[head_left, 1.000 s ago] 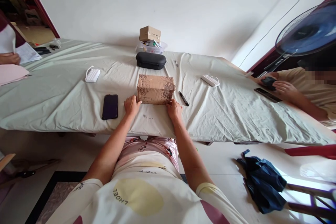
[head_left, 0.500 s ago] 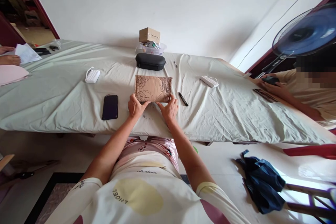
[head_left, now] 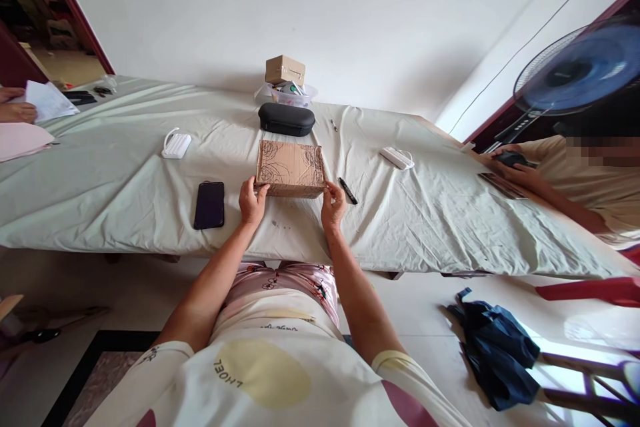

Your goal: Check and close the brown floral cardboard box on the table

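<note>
A brown cardboard box (head_left: 291,165) with dark scribbled loops at its corners lies in front of me on the cloth-covered table. My left hand (head_left: 253,200) grips its near left corner, thumb on the front side. At the near right corner my right hand (head_left: 333,204) holds the box between thumb and fingers. The fingers behind the box edges are partly hidden. Just right of my right hand lies a black marker pen (head_left: 348,191). A dark smartphone (head_left: 209,205) rests left of my left hand.
Behind the box stand a black zip case (head_left: 287,119) and a clear plastic tub (head_left: 305,95) under a small carton (head_left: 285,70). White power banks (head_left: 177,145) lie on both sides. A person (head_left: 565,180) sits at right by a fan (head_left: 575,70); another person's hands (head_left: 17,105) hold paper at left.
The box has tipped from showing mainly its top face to lying flatter, with its front side now visible. Both hands have shifted outward to its near corners, thumbs farther apart.
</note>
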A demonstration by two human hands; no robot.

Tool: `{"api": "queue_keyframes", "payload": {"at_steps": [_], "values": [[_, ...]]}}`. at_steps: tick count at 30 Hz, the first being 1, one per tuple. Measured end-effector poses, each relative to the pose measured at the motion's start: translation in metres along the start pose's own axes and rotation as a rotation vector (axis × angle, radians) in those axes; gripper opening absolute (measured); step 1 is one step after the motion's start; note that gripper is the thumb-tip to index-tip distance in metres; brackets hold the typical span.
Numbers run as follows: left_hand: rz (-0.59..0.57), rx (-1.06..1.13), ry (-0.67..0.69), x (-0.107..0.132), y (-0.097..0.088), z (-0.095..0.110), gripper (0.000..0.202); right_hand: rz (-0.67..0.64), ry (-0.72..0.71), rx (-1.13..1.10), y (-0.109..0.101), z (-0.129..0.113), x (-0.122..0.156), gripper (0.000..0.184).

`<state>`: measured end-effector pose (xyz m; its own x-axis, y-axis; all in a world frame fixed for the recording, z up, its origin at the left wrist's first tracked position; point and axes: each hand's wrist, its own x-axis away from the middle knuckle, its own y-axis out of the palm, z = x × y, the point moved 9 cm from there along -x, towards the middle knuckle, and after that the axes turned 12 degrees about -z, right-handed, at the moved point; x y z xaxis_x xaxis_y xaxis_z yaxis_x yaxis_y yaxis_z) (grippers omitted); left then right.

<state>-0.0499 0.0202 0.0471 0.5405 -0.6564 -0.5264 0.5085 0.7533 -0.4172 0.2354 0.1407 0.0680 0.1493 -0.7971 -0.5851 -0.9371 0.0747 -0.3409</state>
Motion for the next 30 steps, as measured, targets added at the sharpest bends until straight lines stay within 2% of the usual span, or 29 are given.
{"api": "queue_keyframes", "payload": {"at_steps": [3,8,13,18,22,27,30], "values": [[0.009,0.035,-0.01,-0.001,0.0,-0.003,0.042,0.002,0.028,-0.008,0.004,0.009,0.0,0.04],[-0.002,0.031,-0.042,-0.002,0.001,-0.008,0.015,-0.114,0.095,0.087,0.016,0.022,-0.001,0.033],[-0.102,-0.093,-0.111,-0.003,0.005,-0.007,0.016,-0.235,0.17,0.254,0.025,0.03,0.003,0.027],[-0.253,-0.305,-0.175,0.001,0.017,-0.008,0.014,-0.291,0.181,0.282,0.032,0.032,0.009,0.03],[-0.251,-0.322,-0.126,0.002,0.023,-0.005,0.031,-0.279,0.144,0.275,0.031,0.03,0.008,0.033],[-0.205,-0.185,-0.087,0.004,0.024,0.0,0.083,-0.179,0.068,0.258,0.027,0.017,0.009,0.066],[-0.175,-0.171,-0.06,0.006,0.025,0.006,0.101,-0.12,0.043,0.281,0.029,0.008,0.013,0.077]]}}
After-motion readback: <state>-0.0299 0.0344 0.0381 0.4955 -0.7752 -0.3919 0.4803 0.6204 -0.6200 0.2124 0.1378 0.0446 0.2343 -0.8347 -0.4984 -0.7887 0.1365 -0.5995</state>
